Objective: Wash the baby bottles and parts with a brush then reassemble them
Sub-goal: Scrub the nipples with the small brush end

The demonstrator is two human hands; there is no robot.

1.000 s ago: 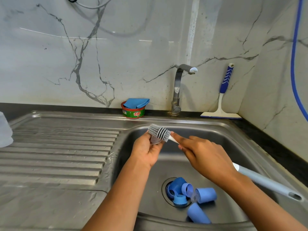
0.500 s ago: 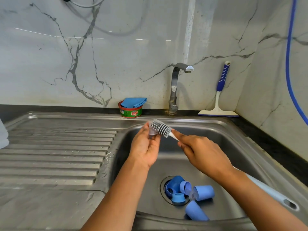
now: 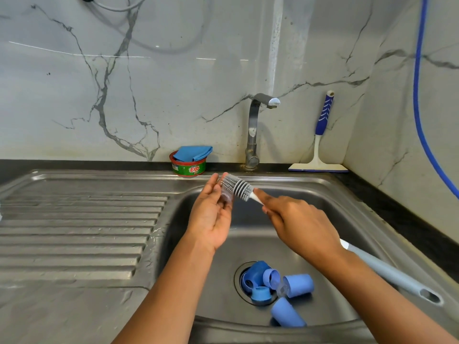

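One steel sink (image 3: 347,214), blue parts (image 3: 298,285), marble wall (image 3: 173,83).

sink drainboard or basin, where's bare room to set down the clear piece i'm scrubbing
The ribbed drainboard left of the basin is largely bare. Basin floor between drain and back wall is free too. Crowded: blue bottle parts piled on the drain, brush handle across the right side.

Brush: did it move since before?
Yes. The brush has gone up and back, nearer the tap behind the sink.
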